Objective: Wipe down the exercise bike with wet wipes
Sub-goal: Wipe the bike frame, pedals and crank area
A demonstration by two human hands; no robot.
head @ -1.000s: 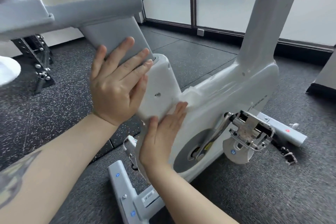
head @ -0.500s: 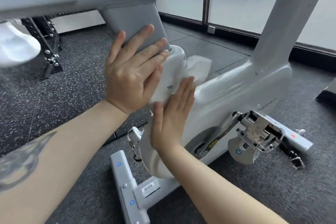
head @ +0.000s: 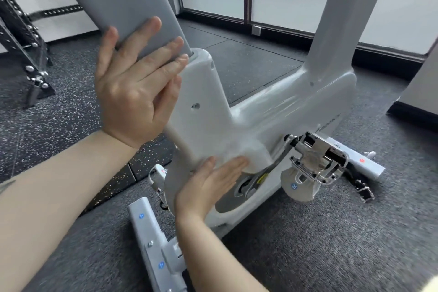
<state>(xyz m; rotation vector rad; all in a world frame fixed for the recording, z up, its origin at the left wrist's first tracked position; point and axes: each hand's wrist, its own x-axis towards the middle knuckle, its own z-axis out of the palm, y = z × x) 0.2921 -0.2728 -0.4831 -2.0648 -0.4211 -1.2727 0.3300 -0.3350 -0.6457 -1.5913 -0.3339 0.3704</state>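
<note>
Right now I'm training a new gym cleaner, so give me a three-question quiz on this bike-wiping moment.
1. True or false: the left hand rests flat, fingers straight, against the grey seat post.
2. The right hand presses the wet wipe against: A) the pedal, B) the white bike frame, C) the floor.
3. Which letter marks the blue sticker below the pedal?

Key: 1 true; 2 B; 3 R.
</note>
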